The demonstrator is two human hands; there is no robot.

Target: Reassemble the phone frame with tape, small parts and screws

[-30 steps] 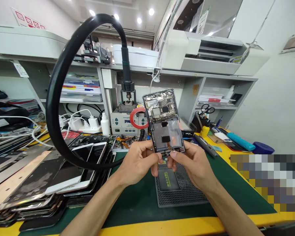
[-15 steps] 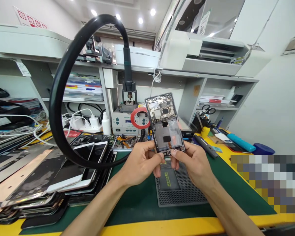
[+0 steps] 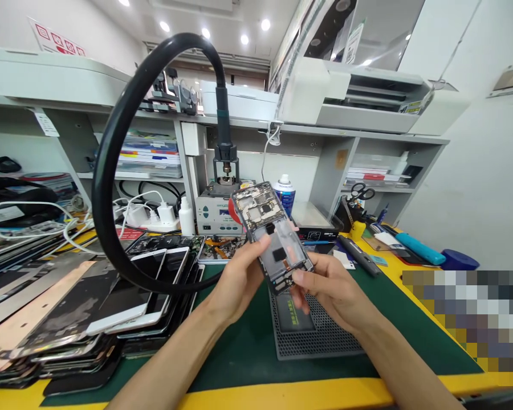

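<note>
An opened phone [image 3: 277,250], its circuit board showing at the top and the battery bay below, is held up tilted between both hands. My left hand [image 3: 241,279] is closed around its left edge, the thumb lying over the inner face. At the lower right corner my right hand [image 3: 331,282] pinches the frame, thumb on the front and fingers behind. Beneath the phone a grey honeycomb mat [image 3: 320,341] with a flat panel lies on the green work surface [image 3: 239,359].
To the left is a stack of phone screens and housings [image 3: 68,307]. A hot-air station [image 3: 218,213] with a thick black hose [image 3: 106,154] stands behind. A blue spray can [image 3: 284,193], scissors [image 3: 362,192] and a turquoise tool [image 3: 419,247] are farther right.
The phone has come lower and leans more to the left. My left hand has slid from its bottom edge up to its left side. The spray can behind has come into view.
</note>
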